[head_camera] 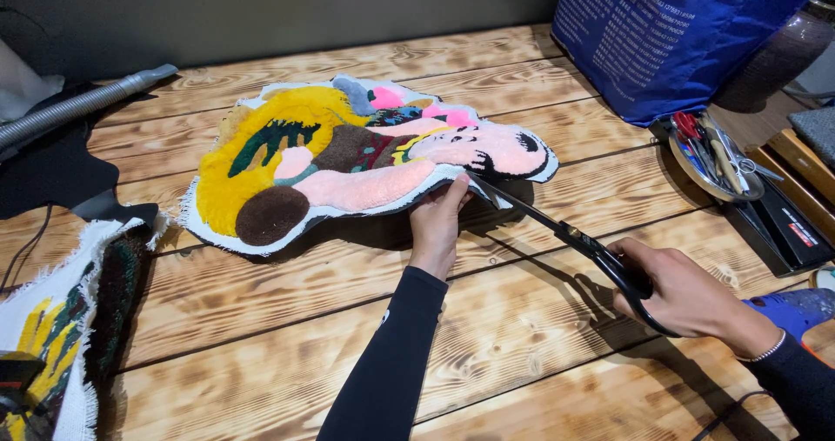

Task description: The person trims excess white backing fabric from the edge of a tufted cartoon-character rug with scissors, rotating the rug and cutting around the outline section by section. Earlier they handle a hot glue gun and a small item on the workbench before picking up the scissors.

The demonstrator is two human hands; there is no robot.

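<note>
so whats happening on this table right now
A person is trimming a colourful tufted rug piece on a wooden table. The left hand lifts the rug's near edge while the right hand works long black scissors, blade tips at that white border. Another tufted piece lies at the left, and a blue bag stands behind.

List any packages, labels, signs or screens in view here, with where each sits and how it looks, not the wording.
Blue bag: top right on the wooden table, large, soft-sided, rows of small white print on its face.
Black flat box: right edge, beside a round metal tray of tools, with a small red and white label.
No signs or screens show.
</note>
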